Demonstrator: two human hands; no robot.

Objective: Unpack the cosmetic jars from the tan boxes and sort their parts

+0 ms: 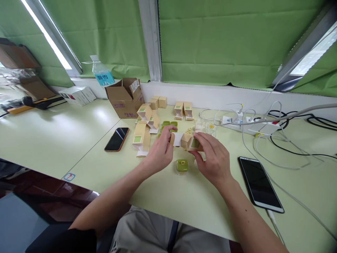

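Observation:
A small kraft paper box [186, 141] with a green label lies on its side between my hands, its white-lined flap out to the left. My right hand [213, 154] grips the box by its right part. The thumb and fingers of my left hand [161, 149] are closed at the flap's left end. Just below the box, a small clear container with a green lid [182, 165] stands on the table. Several green lids [173, 124] lie behind my left hand. Behind my right hand are clear containers [211, 127], partly hidden.
Open kraft boxes [141, 137] stand left of my left hand, with more boxes [183, 109] behind. A carton [125, 100], a bottle [103, 73] and a phone [117, 139] are on the left. Another phone [260, 184], cables and a power strip [251, 125] lie right.

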